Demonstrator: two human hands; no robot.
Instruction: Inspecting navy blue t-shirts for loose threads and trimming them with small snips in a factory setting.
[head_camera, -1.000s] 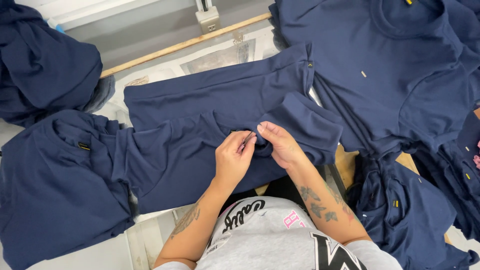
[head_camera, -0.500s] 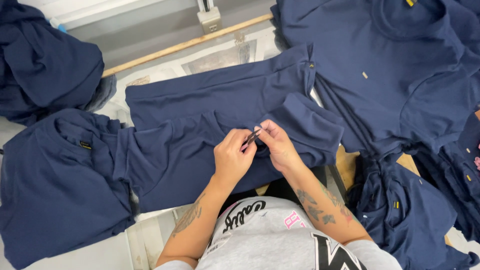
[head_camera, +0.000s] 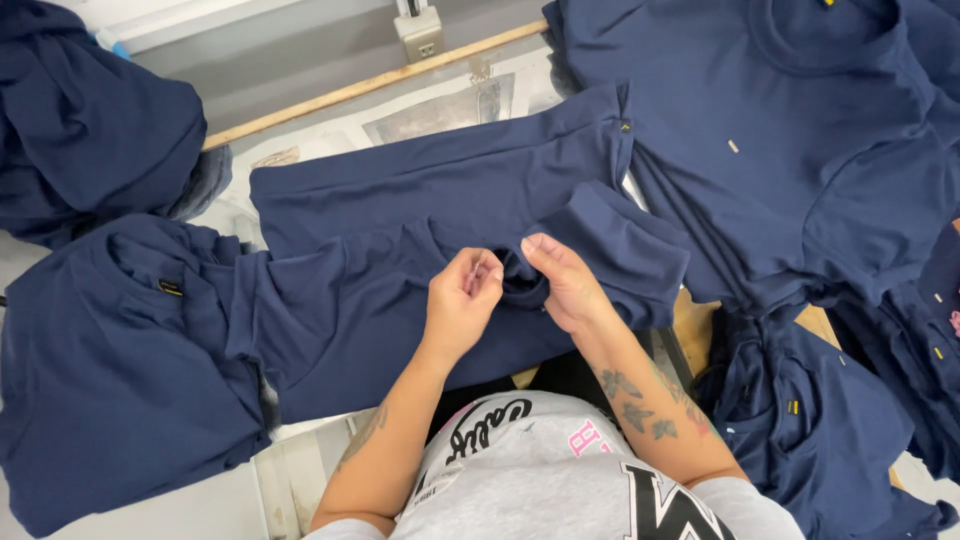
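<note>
Head view: navy shirt lies flat across the table, its long axis running left to right, straight in front of the person. Left hand is curled, fingertips pinched together at a fold near the shirt's lower middle; whether they grip cloth or something small I cannot tell. Right hand pinches the same fold, just beside it. Both are equally near. Stacks of navy garments lie at either side; no containers show.

A single head-worn camera looks almost straight down from close above onto a table covered with navy shirts; the wearer's own chest lies at the table's near edge.
</note>
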